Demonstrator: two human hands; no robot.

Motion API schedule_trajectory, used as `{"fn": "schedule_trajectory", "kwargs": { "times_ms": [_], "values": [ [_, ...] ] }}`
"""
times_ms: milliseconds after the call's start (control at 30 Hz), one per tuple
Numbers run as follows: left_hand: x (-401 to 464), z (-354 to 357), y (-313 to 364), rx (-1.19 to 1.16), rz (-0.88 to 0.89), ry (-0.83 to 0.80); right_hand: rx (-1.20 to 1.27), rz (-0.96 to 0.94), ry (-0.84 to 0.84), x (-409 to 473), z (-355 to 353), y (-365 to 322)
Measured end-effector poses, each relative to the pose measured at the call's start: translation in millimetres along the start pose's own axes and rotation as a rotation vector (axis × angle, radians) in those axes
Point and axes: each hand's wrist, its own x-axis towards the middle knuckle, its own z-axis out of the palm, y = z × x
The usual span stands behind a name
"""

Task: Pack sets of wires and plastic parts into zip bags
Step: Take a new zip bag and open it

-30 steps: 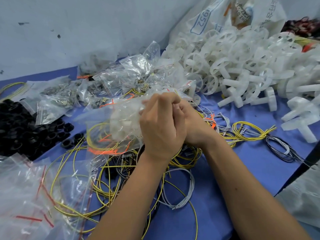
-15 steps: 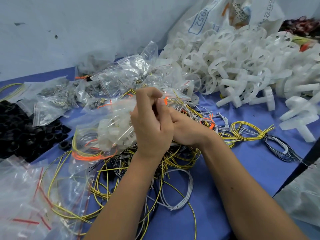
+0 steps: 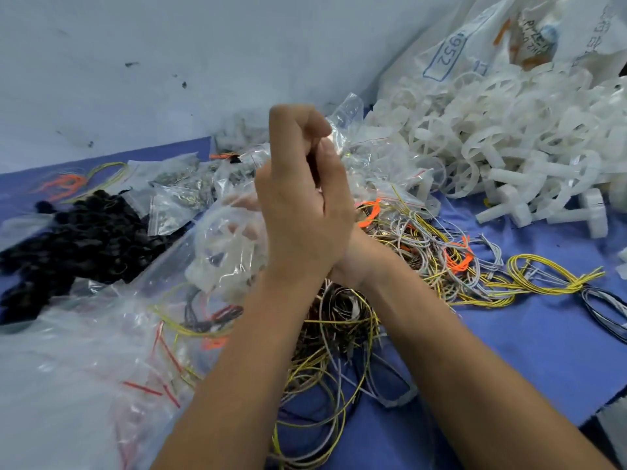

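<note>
Two bare hands meet at the middle of the head view, raised above a blue table (image 3: 529, 337). The left hand (image 3: 295, 212) stands in front with its back to the camera, fingers curled over at the top and pinching the upper edge of a clear zip bag (image 3: 220, 262). The right hand (image 3: 339, 198) lies pressed behind it, mostly hidden; its fingers appear to pinch the same edge, though the exact hold cannot be made out. The bag hangs to the left of the hands and holds a white plastic wheel-shaped part (image 3: 227, 245) with yellow and dark wires beneath it.

Under the forearms sprawls a tangle of loose wires (image 3: 342, 340), yellow, grey and dark, with orange ties. A tied yellow wire bundle (image 3: 556, 276) lies apart to the right. A heap of white plastic parts (image 3: 492, 144) fills the upper right, in front of a printed white sack (image 3: 475, 49). Black ring-shaped parts (image 3: 81, 232) are piled at the left, small filled zip bags (image 3: 176, 198) beside them, and empty zip bags (image 3: 78, 385) with red seal lines cover the lower left.
</note>
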Motion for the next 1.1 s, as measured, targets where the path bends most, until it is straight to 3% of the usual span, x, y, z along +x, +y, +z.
{"fn": "schedule_trajectory", "kwargs": {
  "times_ms": [133, 267, 400, 467, 533, 633, 700, 833, 900, 967, 1100],
  "values": [
    [10.3, -26.5, -11.1, 0.145, 0.024, -0.059, 0.226, 0.042, -0.101, 9.4, 48.9, 6.1],
    [-3.5, -59.8, -31.4, 0.224, -0.206, 0.019, -0.147, 0.205, 0.062, 31.8, 56.1, 16.5],
    [-12.3, -92.3, -63.0, 0.370, -0.412, 0.168, -0.135, 0.307, 0.223, 38.0, 35.2, 13.8],
    [-19.7, -103.7, -83.7, 0.531, -0.590, 0.092, -0.199, 0.321, 0.270, 39.5, 23.9, 8.8],
    [-31.2, -111.6, -101.0, 0.636, -0.704, -0.086, -0.158, 0.356, 0.311, 44.4, 12.5, 3.9],
    [-42.1, -118.3, -108.1, 0.618, -0.723, -0.213, 0.029, 0.418, 0.354, 56.5, 0.2, -1.2],
    [-41.2, -119.4, -101.2, 0.574, -0.615, -0.263, -0.024, 0.366, 0.474, 63.1, -5.2, 1.7],
    [-44.8, -102.8, -81.5, 0.675, -0.253, -0.369, -0.478, 0.110, 0.735, 80.0, -18.1, 12.2],
    [-51.3, -85.3, -68.9, 0.730, -0.230, -0.422, -0.878, 0.055, 0.748, 90.5, -24.8, 20.1],
    [-59.5, -69.2, -60.3, 0.817, -0.273, -0.513, -1.163, 0.062, 0.651, 97.7, -28.7, 26.0],
    [-65.5, -61.3, -66.8, 0.937, -0.222, -0.593, -1.496, 0.133, 0.342, 106.6, -35.0, 32.7]
  ]
}}
